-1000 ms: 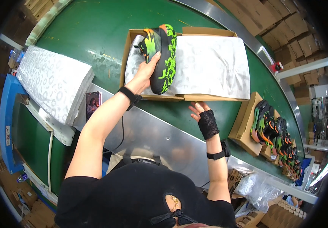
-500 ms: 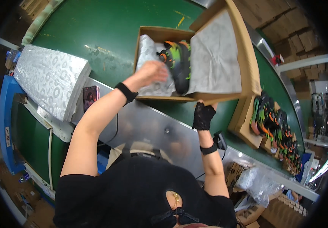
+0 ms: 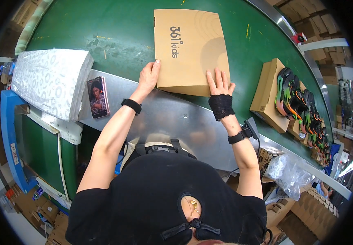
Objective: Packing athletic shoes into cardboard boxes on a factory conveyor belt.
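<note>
Folded down since half a second ago, the flat tan cardboard lid [image 3: 192, 45] covers the rectangular tan shoebox [image 3: 194, 90], which sits between both hands' fingers. The bare left hand [image 3: 148, 75] touches its near left edge — whether those fingers pinch, I cannot tell. The right hand [image 3: 220, 85], in a black lace cuff [image 3: 221, 107], rests fingers spread on top — black, green and orange shoes [image 3: 289, 96] stand right of those fingertips.

The box [image 3: 192, 45] at upper centre is smooth, matt cardboard; the green counter [image 3: 119, 32] (scuffed in places) looks faintly glossy, the metal strip [image 3: 160, 122] mid-frame satiny; lower right, crinkled plastic [image 3: 293, 175] shines.
</note>
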`<state>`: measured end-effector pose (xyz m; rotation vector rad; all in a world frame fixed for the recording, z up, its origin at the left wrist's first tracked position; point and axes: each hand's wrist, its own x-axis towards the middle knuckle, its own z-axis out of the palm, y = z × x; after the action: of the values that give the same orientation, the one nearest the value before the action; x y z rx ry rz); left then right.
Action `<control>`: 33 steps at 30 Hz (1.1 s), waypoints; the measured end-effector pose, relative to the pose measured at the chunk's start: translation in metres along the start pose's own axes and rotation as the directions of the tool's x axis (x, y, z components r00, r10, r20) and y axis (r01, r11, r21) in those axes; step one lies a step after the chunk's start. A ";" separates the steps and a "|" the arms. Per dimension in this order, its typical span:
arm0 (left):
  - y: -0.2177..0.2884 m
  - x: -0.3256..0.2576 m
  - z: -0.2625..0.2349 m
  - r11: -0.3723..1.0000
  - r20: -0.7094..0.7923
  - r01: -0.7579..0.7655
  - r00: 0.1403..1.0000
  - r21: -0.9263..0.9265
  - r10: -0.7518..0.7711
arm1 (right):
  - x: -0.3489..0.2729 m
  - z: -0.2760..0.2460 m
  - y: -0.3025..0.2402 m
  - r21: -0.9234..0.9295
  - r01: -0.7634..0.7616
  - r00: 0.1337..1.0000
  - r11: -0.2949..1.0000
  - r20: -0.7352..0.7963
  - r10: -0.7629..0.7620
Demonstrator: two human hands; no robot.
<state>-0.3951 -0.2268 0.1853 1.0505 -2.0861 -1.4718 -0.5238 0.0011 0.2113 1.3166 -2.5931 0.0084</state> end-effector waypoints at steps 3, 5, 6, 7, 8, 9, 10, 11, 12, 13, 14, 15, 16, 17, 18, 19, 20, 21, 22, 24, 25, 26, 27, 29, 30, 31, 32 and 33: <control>-0.008 0.023 -0.009 0.953 0.182 0.204 0.969 -0.223 -0.165 | 0.022 -0.031 -0.001 0.050 -0.004 0.995 0.999 0.104 -0.002; 0.027 0.028 -0.023 0.865 0.294 0.367 0.916 -0.343 -0.272 | 0.042 -0.055 0.004 0.151 -0.001 0.997 0.989 0.070 -0.010; 0.046 0.030 -0.029 0.767 0.450 0.467 0.854 -0.440 -0.261 | 0.053 -0.071 0.007 0.148 0.011 0.997 0.989 0.077 -0.023; 0.061 0.032 -0.034 0.649 0.588 0.566 0.778 -0.507 -0.219 | 0.065 -0.086 0.011 0.148 0.028 0.996 0.989 0.081 -0.041; 0.069 0.036 -0.039 0.636 0.605 0.589 0.762 -0.498 -0.232 | 0.076 -0.099 0.014 0.166 0.044 0.997 0.985 0.062 -0.055; 0.077 0.038 -0.043 0.640 0.602 0.582 0.766 -0.503 -0.224 | 0.080 -0.108 0.016 0.149 0.050 0.998 0.988 0.021 -0.053; 0.084 0.035 -0.047 0.627 0.604 0.595 0.760 -0.502 -0.238 | 0.086 -0.115 0.018 0.171 0.071 0.997 0.983 -0.037 -0.066; 0.092 0.033 -0.052 0.615 0.606 0.610 0.754 -0.500 -0.254 | 0.091 -0.120 0.020 0.193 0.094 0.993 0.977 -0.094 -0.077; 0.101 0.027 -0.056 0.592 0.586 0.616 0.762 -0.520 -0.278 | 0.091 -0.127 0.019 0.196 0.102 0.992 0.975 -0.099 -0.084; 0.100 0.021 -0.064 0.591 0.572 0.608 0.771 -0.531 -0.280 | 0.088 -0.135 0.015 0.239 0.113 0.952 0.964 -0.303 -0.036; 0.097 0.016 -0.071 0.567 0.531 0.574 0.805 -0.590 -0.263 | 0.085 -0.140 0.013 0.283 0.129 0.872 0.950 -0.488 0.027; 0.094 0.010 -0.080 0.541 0.485 0.536 0.838 -0.648 -0.250 | 0.081 -0.141 0.018 0.293 0.176 0.831 0.940 -0.555 0.017; 0.095 -0.001 -0.094 0.542 0.463 0.523 0.848 -0.658 -0.256 | 0.068 -0.143 0.021 0.334 0.189 0.824 0.923 -0.565 0.036; 0.098 -0.014 -0.113 0.510 0.360 0.417 0.909 -0.752 -0.211 | 0.054 -0.138 0.027 0.400 0.141 0.848 0.906 -0.520 0.098; 0.099 -0.026 -0.129 0.475 0.261 0.310 0.950 -0.823 -0.169 | 0.034 -0.126 0.045 0.415 0.112 0.882 0.903 -0.460 0.102; 0.095 -0.038 -0.148 0.411 0.186 0.242 0.967 -0.879 -0.172 | 0.013 -0.110 0.064 0.503 0.071 0.909 0.861 -0.388 0.152; 0.077 -0.045 -0.170 0.346 0.122 0.165 0.982 -0.924 -0.141 | -0.012 -0.094 0.079 0.692 -0.116 0.934 0.713 -0.168 0.315; 0.074 -0.061 -0.194 0.317 0.077 0.089 0.996 -0.944 -0.051 | -0.039 -0.067 0.103 0.824 -0.273 0.889 0.496 0.020 0.457; 0.042 -0.074 -0.227 0.259 -0.024 -0.025 1.000 -0.966 0.006 | -0.058 -0.055 0.119 0.851 -0.353 0.854 0.389 0.123 0.506; 0.040 -0.111 -0.274 0.264 -0.118 -0.103 0.992 -0.959 -0.041 | -0.095 -0.019 0.166 0.744 -0.573 0.736 0.344 0.284 0.614; 0.053 -0.129 -0.284 0.339 -0.264 -0.230 0.963 -0.912 -0.055 | -0.101 -0.011 0.173 0.757 -0.610 0.676 0.234 0.342 0.653; 0.068 -0.146 -0.292 0.397 -0.313 -0.256 0.946 -0.881 -0.085 | -0.099 -0.008 0.172 0.760 -0.567 0.729 0.317 0.283 0.624; 0.067 -0.158 -0.303 0.402 -0.325 -0.266 0.941 -0.876 -0.088 | -0.096 -0.007 0.170 0.757 -0.519 0.776 0.398 0.221 0.591; 0.065 -0.179 -0.327 0.607 -0.544 -0.377 0.832 -0.699 -0.110 | -0.066 -0.026 0.142 0.805 -0.420 0.828 0.419 0.151 0.540; 0.073 -0.186 -0.324 0.651 -0.585 -0.394 0.806 -0.649 -0.095 | -0.045 -0.043 0.120 0.838 -0.322 0.866 0.440 0.074 0.494; 0.073 -0.191 -0.322 0.652 -0.591 -0.399 0.801 -0.645 -0.095 | -0.024 -0.066 0.088 0.813 -0.154 0.908 0.561 -0.108 0.405; 0.071 -0.196 -0.320 0.692 -0.581 -0.388 0.812 -0.609 -0.057 | -0.007 -0.096 0.049 0.751 0.020 0.913 0.659 -0.282 0.293; 0.068 -0.203 -0.318 0.731 -0.577 -0.380 0.817 -0.567 -0.024 | 0.007 -0.131 0.012 0.565 0.185 0.906 0.804 -0.416 0.083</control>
<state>-0.0739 -0.2643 0.3905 0.7976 -1.0721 -1.4106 -0.5109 0.0172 0.3418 1.3611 -2.2327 1.0649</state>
